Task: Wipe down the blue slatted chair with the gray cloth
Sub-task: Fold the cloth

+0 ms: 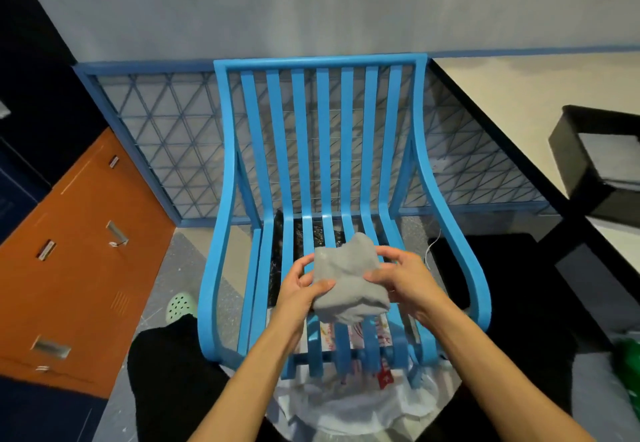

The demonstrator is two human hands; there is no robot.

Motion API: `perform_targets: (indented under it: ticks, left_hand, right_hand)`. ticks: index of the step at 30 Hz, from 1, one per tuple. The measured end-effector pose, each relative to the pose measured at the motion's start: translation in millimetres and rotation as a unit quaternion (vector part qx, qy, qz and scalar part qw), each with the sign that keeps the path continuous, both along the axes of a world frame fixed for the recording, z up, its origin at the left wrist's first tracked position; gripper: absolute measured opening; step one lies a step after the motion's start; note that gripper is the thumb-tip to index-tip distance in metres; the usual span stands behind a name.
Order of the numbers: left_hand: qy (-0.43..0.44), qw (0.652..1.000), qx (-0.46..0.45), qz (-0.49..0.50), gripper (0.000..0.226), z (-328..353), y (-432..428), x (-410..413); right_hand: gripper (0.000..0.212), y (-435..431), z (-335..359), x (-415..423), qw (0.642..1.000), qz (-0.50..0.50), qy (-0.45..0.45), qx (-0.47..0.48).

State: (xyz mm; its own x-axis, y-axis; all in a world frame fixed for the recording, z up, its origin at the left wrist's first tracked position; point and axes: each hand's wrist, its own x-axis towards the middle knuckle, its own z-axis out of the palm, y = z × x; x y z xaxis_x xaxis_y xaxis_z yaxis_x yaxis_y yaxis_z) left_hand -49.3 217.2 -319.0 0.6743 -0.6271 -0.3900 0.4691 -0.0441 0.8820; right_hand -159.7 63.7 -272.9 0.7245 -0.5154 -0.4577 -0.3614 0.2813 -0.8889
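**Gray cloth bunched in both hands over the seat**

The gray cloth (349, 280) sits just below the middle of the frame, held above the seat slats of the blue slatted chair (322, 171), which fills the centre. My left hand (304, 289) pinches its lower left edge, thumb on top; my right hand (401, 277) grips the right side, fingers curled into the folds. It looks soft, light and floppy, so I judge it needs wadding into a firm pad. The slats look hard, smooth and narrow, with gaps that could snag loose corners.
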Motion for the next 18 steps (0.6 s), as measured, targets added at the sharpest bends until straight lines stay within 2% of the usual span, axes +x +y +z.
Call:
perform_targets:
  ticks: [6,13,15,18]
  left_hand:
    - [-0.017,0.999,-0.051,-0.002,0.053,25,-18,3]
    - [-0.024,0.999,-0.04,0.01,0.05,22,-48,30]
    - [-0.071,0.997,0.001,0.006,0.053,22,-62,41]
    - [-0.206,0.974,0.084,0.042,0.047,33,-91,53]
  right_hand:
    - [0.038,-17,37,0,0.998,0.021,-0.023,-0.055]
    - [0.04,-43,21,25,0.998,0.011,-0.043,-0.039]
    - [0.04,-56,20,37,0.997,0.009,-0.047,-0.052]
    - [0.042,-88,30,64,0.993,0.002,-0.041,-0.112]
